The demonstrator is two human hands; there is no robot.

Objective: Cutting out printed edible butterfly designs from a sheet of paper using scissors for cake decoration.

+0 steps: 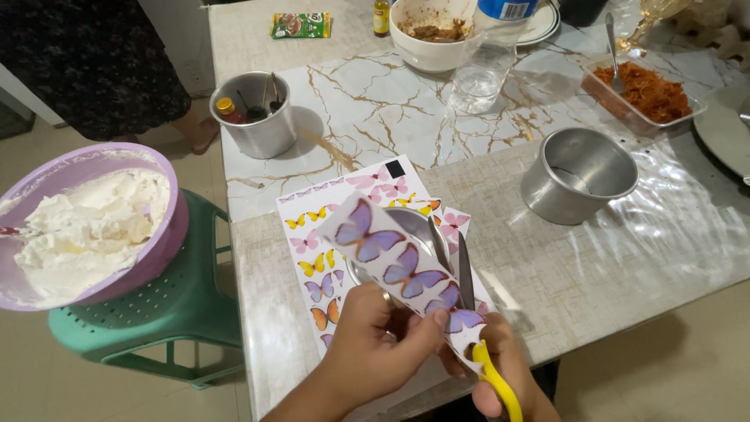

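At the near edge of the table, the left hand [373, 344] pinches a cut strip of butterfly prints [398, 266], thumb over its lower end and fingers [406, 340] curled behind. The strip rises up and to the left from the grip, curling in the air above the table. The right hand [504, 367] is closed through the yellow handle of a pair of scissors [465, 281], whose grey blades stand slightly parted just beside the strip's right edge.

The strip looks thin, light and floppy; it bends under its own weight and would likely tear or crease if squeezed hard. A hold on a blank margin close to the cutting line, as the thumb has it now, seems best to keep it taut.

Under the hands lies a larger sheet of butterflies [316, 258] in pink, yellow, orange and blue, flat on the table [375, 109], whose top is pale marble-patterned with gold veins and partly under clear plastic. Farther off stand an empty round metal tin [578, 172], a steel cup of small bottles and tools [254, 113], a clear plastic bottle [484, 70], a white bowl [426, 35] and a tray of orange shreds [644, 90]. To the left, a lilac bowl of whipped cream [86, 223] sits on a green plastic stool [164, 312] over a beige tiled floor; another person stands at the far left.
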